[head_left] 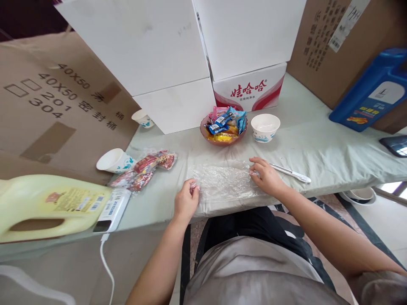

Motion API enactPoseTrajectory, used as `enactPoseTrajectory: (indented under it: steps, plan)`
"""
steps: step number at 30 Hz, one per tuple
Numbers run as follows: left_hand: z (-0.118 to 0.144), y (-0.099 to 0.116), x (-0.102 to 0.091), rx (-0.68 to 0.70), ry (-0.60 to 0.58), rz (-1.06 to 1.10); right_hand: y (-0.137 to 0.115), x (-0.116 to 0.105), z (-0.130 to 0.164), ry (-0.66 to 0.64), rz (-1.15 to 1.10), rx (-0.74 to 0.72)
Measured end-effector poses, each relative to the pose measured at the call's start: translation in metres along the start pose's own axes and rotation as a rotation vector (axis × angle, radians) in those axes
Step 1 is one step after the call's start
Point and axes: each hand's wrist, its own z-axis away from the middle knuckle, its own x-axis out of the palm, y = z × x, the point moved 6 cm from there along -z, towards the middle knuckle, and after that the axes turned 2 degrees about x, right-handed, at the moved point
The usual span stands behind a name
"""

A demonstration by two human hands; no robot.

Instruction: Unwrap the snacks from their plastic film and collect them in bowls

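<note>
A clear plastic bag (225, 181) lies crinkled and flat on the cloth near the table's front edge. Its left end is pinched in my left hand (186, 202), fingers curled. My right hand (266, 176) grips the other end, thumb and fingers closed on the film. Just right of that hand rests a pair of tongs (291, 173), white-tipped at the near end. Behind the bag stands a reddish glass bowl (219, 141) heaped with wrapped snacks (226, 120). A white paper bowl (265, 127) is beside it.
Left of the bag are red snack packets (148, 165), a tipped paper bowl (115, 161), a white power strip (114, 209) and a yellow jug (54, 207). White boxes (178, 106) stand behind. At right are a blue bottle (370, 93) and a phone (394, 145).
</note>
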Motion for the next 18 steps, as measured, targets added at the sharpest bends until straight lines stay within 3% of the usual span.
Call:
enactPoseTrajectory:
  steps: [2, 5, 8, 13, 18]
  plan:
    - [-0.008, 0.001, -0.007, 0.0, 0.003, 0.046, -0.003, -0.001, -0.001, 0.03, -0.106, 0.026]
    - [-0.029, 0.0, -0.018, 0.0, 0.097, 0.049, -0.001, 0.011, -0.01, 0.006, -0.198, 0.185]
    - [-0.048, -0.005, -0.012, -0.067, 0.117, -0.126, 0.004, 0.026, -0.022, -0.015, -0.083, 0.32]
    - [-0.054, -0.014, 0.011, -0.098, 0.04, -0.319, 0.001, 0.039, -0.026, -0.007, 0.197, 0.266]
    - [-0.051, -0.017, 0.004, -0.069, 0.115, -0.285, -0.001, 0.042, -0.019, 0.001, 0.284, 0.234]
